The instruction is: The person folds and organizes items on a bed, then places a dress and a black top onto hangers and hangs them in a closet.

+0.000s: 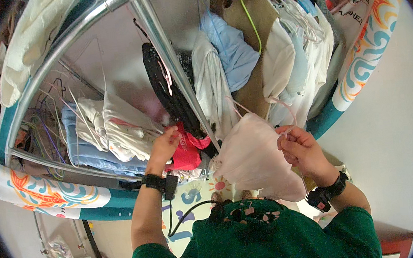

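Observation:
My right hand (299,145) is closed around part of a thin pink clothes hanger (287,106). A pale pink garment (254,154) hangs from that hanger in front of my body, its hem near my green shirt. Further left, my left hand (164,144) reaches up among the hanging clothes. Its fingertips are at the right end of an off-white garment (123,113) and next to a red garment (185,150). Whether those fingers pinch anything is hard to make out.
A metal rack post (173,60) stands between my hands. Light blue (230,47), brown (251,14) and white clothes (310,54) hang at the right. Folded jeans (92,152) hang at the left. Patterned padded tubes (46,189) bound the rack. A black cable (185,216) runs from my left wrist.

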A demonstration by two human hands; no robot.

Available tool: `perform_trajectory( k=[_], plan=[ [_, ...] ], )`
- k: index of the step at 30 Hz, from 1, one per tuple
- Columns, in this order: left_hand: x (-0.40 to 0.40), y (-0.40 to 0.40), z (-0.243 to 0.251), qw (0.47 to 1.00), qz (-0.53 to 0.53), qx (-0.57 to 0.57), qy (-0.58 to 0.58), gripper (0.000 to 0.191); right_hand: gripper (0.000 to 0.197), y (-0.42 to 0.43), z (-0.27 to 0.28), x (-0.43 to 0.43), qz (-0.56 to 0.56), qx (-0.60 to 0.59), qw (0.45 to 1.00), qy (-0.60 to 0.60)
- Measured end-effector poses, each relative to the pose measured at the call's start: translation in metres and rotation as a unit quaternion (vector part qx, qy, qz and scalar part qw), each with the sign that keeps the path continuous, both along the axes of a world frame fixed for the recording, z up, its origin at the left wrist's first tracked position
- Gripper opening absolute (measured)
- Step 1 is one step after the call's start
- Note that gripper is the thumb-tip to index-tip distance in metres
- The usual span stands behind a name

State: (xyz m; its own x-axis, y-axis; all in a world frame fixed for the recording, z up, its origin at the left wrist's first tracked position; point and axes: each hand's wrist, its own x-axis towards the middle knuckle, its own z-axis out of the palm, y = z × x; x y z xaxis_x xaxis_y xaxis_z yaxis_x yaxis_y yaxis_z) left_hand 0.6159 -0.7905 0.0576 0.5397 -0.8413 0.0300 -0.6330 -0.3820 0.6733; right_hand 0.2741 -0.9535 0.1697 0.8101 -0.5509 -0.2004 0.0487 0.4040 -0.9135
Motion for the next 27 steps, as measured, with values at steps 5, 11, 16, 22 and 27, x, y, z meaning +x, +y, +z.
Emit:
perform_trajectory(
  k=[5,11,16,22,27],
  plan=[
    [-0.016,-0.036,0.025,0.994,-0.033,-0.099,0.025,0.037,0.025,-0.007,0.006,-0.002,0.009,-0.022,0.999,-0.023],
    [-0.016,-0.092,0.053,0.986,-0.084,-0.146,0.0,0.039,0.028,-0.013,0.016,0.002,-0.021,-0.066,0.997,-0.027],
    [0.003,-0.123,0.054,0.988,-0.083,-0.131,0.014,0.043,0.023,-0.018,0.041,0.001,-0.067,-0.104,0.992,0.012],
    [0.01,-0.134,0.051,0.968,-0.178,-0.12,0.131,0.047,0.019,-0.025,0.051,0.012,-0.109,-0.182,0.975,0.06],
    [0.015,-0.136,0.027,0.937,-0.263,-0.031,0.226,0.04,0.021,-0.029,0.056,0.023,-0.161,-0.277,0.942,0.101]
  ],
)
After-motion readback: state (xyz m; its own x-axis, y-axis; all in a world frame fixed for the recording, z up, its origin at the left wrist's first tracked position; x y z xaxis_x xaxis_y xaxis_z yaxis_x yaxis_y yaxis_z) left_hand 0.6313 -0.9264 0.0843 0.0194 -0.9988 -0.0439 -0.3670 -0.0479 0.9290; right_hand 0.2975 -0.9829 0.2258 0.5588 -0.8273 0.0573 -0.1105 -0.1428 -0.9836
